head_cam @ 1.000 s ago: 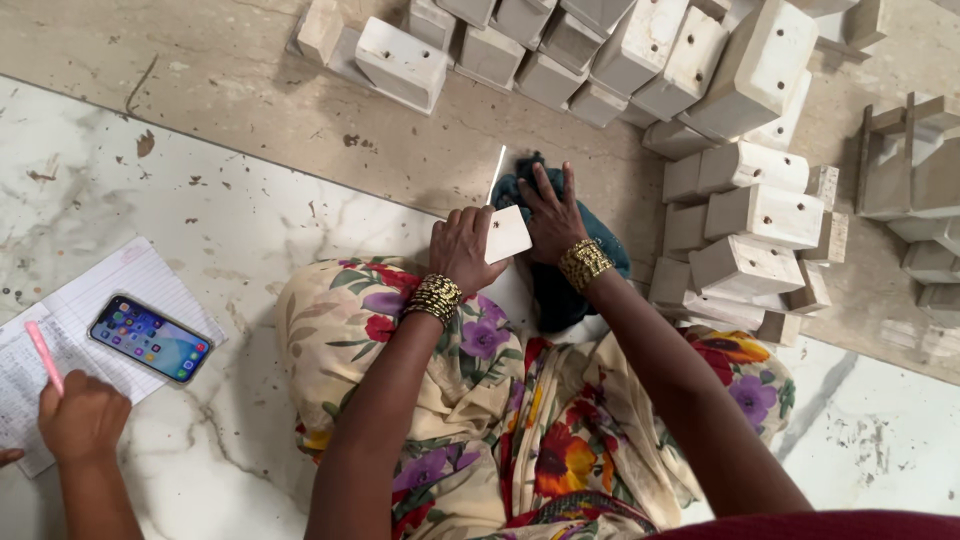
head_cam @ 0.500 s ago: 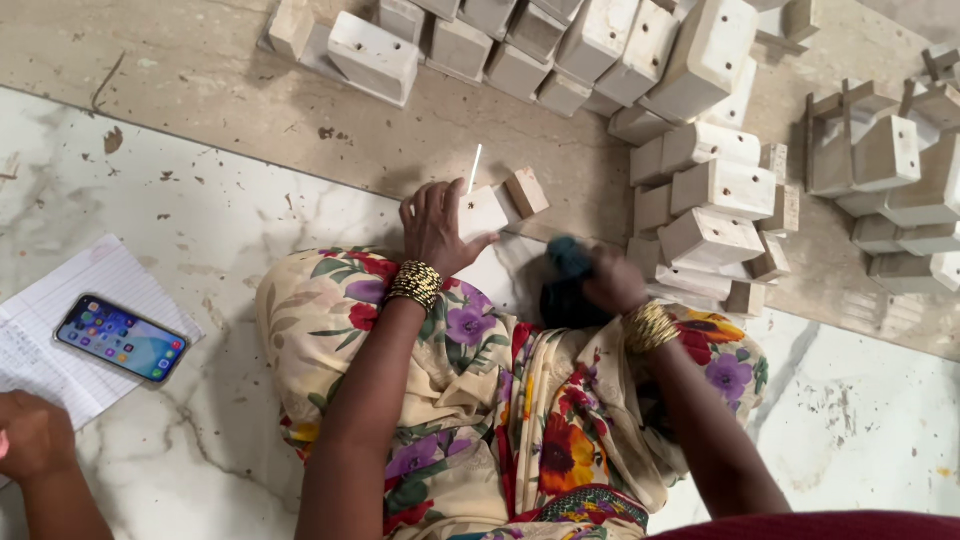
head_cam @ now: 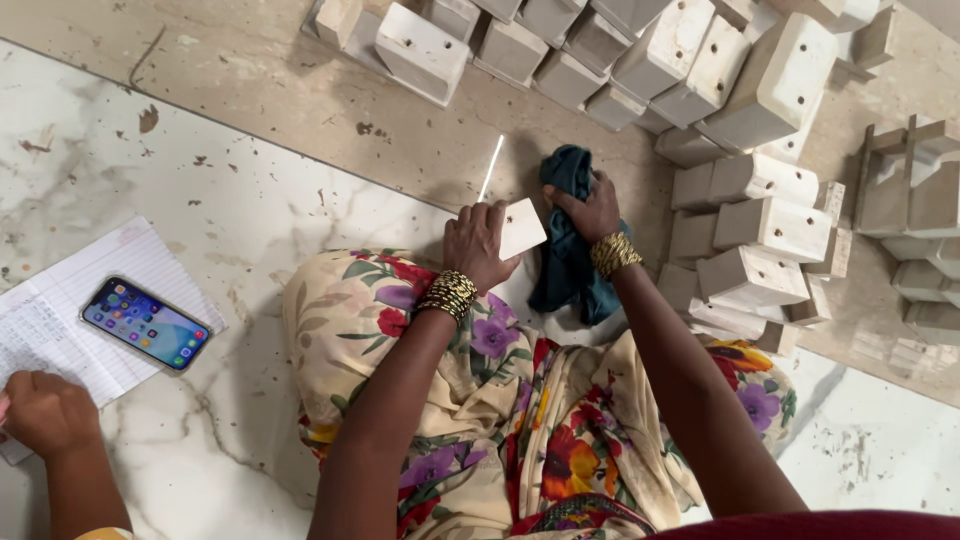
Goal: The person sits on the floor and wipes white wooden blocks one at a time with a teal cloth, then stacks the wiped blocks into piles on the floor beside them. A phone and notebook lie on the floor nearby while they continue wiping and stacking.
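My left hand [head_cam: 478, 243] grips a small pale square block [head_cam: 522, 228] just beyond my knee, which is covered in flowered cloth. My right hand [head_cam: 590, 210] is closed on a dark teal cloth [head_cam: 565, 262] that hangs down beside the block, touching its right edge. Both wrists wear gold bangles. A thin white stick [head_cam: 490, 168] lies on the floor just beyond my left hand.
Many pale wooden blocks with holes [head_cam: 760, 215] are stacked at the right and along the top [head_cam: 560, 45]. At the left, a phone [head_cam: 146, 322] lies on lined paper [head_cam: 70, 310], and another person's hand [head_cam: 45, 412] rests near it.
My right hand has lifted the teal cloth up from my lap to beside the block. My left hand has turned the block; the small tan block seen earlier is out of sight.
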